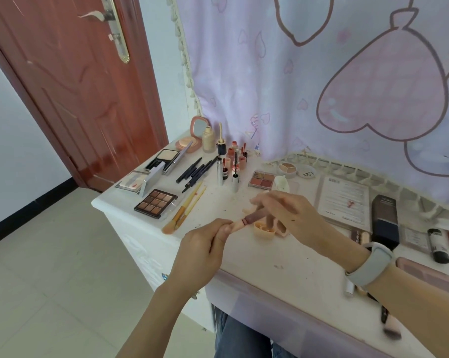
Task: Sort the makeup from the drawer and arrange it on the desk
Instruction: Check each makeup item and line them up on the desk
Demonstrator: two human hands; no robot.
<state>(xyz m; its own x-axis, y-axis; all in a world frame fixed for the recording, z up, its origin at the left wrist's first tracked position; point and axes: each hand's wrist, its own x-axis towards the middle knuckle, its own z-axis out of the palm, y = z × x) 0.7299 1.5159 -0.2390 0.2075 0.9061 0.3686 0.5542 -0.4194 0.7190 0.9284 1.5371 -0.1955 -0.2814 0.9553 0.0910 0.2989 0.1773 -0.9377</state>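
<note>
While both hands hover just above the desk point(282, 257), the lip gloss point(249, 220) lies nearly level between them, cap end pointing near-left and tube end far-right. The left hand point(205, 250) pinches the cap; the right hand point(282, 215) curls round the tube.

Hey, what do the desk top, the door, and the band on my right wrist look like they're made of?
Desk top: white painted or laminated board, smooth, scuffed with stains. Door: reddish-brown wood or wood-look panel, glossy, showing reflections. Wrist band: pale grey, matte, probably silicone.
</note>
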